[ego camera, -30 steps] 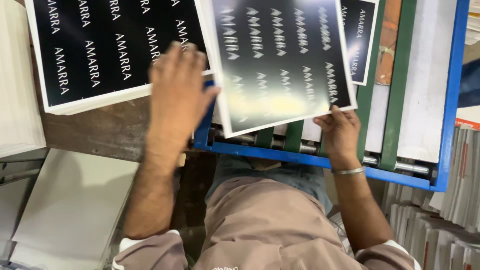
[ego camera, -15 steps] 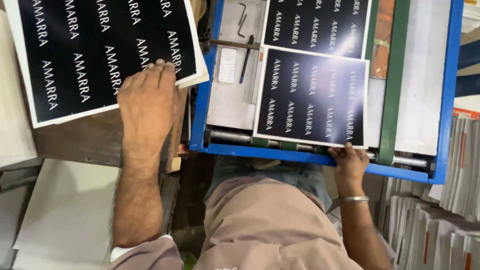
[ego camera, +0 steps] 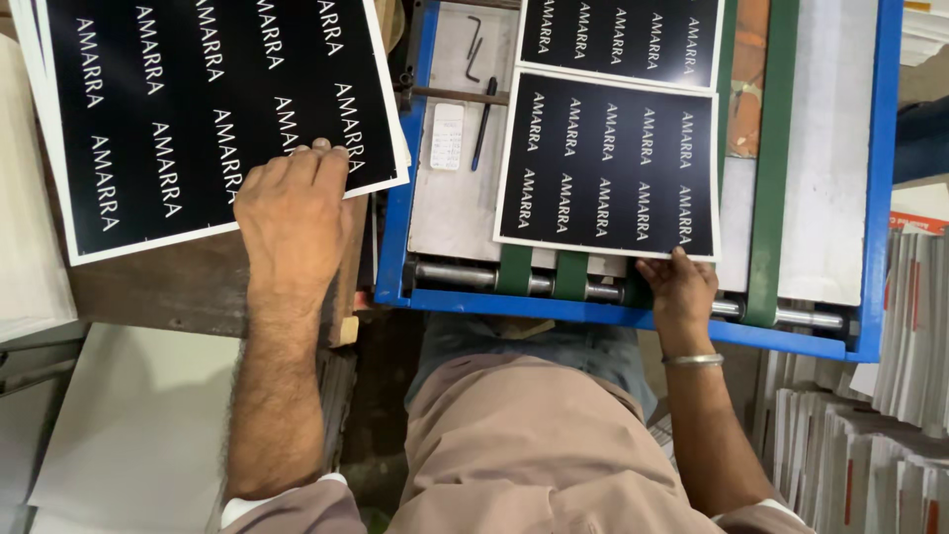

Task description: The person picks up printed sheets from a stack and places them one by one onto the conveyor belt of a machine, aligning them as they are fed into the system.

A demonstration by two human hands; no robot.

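My left hand [ego camera: 294, 210] lies flat, fingers together, on the lower right part of a stack of black printed sheets [ego camera: 188, 109] with white lettering and a white border. The stack rests on a brown wooden table [ego camera: 168, 287] at the left. My right hand [ego camera: 679, 287] touches the near right corner of a single black printed sheet [ego camera: 608, 163] lying on the bed of a blue-framed machine [ego camera: 633, 311]. Whether the fingers pinch that corner I cannot tell. Another printed sheet [ego camera: 621, 40] lies further along the machine bed, past the first.
Green belts [ego camera: 773, 168] and a metal roller [ego camera: 465, 275] run across the machine bed. A black pen [ego camera: 482, 121], a hex key [ego camera: 474, 44] and a small paper slip [ego camera: 447, 136] lie on the grey plate. White sheets [ego camera: 138, 435] lie at lower left; stacked paper [ego camera: 870, 435] stands at right.
The sheet my right hand handles went from lifted and glossy to lying flat on the machine bed. My left hand slid down onto the stack's lower right area.
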